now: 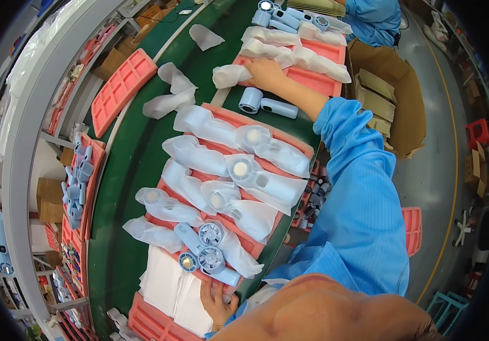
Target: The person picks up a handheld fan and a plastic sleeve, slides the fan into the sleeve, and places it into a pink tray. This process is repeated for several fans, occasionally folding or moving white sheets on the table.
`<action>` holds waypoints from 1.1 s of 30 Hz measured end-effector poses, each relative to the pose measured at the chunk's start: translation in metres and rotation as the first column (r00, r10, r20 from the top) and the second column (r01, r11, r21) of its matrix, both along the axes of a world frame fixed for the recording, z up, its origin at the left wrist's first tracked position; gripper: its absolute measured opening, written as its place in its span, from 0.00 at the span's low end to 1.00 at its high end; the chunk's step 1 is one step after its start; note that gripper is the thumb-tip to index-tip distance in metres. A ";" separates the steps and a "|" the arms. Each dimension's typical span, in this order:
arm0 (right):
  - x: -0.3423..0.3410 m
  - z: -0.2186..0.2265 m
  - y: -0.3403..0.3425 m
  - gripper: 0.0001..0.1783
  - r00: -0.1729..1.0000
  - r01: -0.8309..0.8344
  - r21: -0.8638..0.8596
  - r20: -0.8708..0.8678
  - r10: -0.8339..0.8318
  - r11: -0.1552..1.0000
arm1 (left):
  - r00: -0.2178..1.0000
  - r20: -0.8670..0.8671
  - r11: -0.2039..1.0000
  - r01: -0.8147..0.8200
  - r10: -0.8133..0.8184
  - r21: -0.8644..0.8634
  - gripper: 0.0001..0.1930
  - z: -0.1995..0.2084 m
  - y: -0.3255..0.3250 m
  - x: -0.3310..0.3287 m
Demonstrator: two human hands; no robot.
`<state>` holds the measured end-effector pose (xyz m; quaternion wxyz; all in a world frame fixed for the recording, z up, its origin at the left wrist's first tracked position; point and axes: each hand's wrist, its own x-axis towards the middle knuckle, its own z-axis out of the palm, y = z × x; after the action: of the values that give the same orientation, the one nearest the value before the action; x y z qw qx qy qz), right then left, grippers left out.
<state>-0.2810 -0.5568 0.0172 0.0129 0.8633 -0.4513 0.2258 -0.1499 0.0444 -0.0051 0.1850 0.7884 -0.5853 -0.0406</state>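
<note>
Green belt (pixel 125 170) with loose white wrappers (pixel 206 37), bare fans (pixel 211 259) among wrapped fans (pixel 206 126)

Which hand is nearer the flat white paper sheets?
Left. Your left hand is at the edge of the flat white paper sheets; your right hand is farther off, at a white translucent sleeve.

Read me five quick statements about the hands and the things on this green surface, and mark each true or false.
1. The right hand touches a wrapped fan. True.
2. The left hand is inside the open cardboard box. False: it is at the white sheets.
3. Every fan is wrapped. False: bare fans lie near the left hand.
4. The right arm's sleeve is blue. True.
5. The green surface carries only black trays. False: the trays on it are pink.
</note>
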 end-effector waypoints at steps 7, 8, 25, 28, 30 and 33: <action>-0.033 0.004 -0.005 0.16 0.992 0.052 -0.296 0.127 -0.015 0.954 | 1.000 0.020 0.999 -0.002 0.002 -0.037 0.25 -0.007 -0.001 0.002; -0.034 -0.002 -0.008 0.16 0.993 0.057 -0.293 0.120 -0.022 0.954 | 1.000 0.013 0.999 0.005 -0.005 -0.033 0.25 -0.006 0.000 0.001; -0.100 0.021 -0.220 0.41 0.875 0.398 0.051 0.281 -0.395 0.916 | 0.998 0.051 0.998 0.024 -0.021 -0.065 0.25 -0.021 0.010 0.009; -0.071 0.013 -0.213 0.41 0.910 0.408 -0.010 0.082 -0.406 0.913 | 0.999 0.048 1.000 0.008 -0.009 0.010 0.26 -0.025 0.019 0.016; -0.046 0.012 -0.218 0.38 0.904 0.420 -0.082 -0.051 -0.424 0.904 | 0.982 -0.155 0.965 -0.062 0.104 0.253 0.27 -0.044 0.037 0.027; -0.063 -0.024 -0.265 0.34 0.929 0.368 0.073 0.024 -0.370 0.927 | 0.990 0.132 0.998 0.052 -0.056 0.030 0.28 -0.011 0.017 0.004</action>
<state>-0.3439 -0.8221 -0.0067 0.0176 0.7586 -0.6130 0.2200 -0.1463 0.0618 -0.0166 0.1341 0.7756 -0.6169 -0.0009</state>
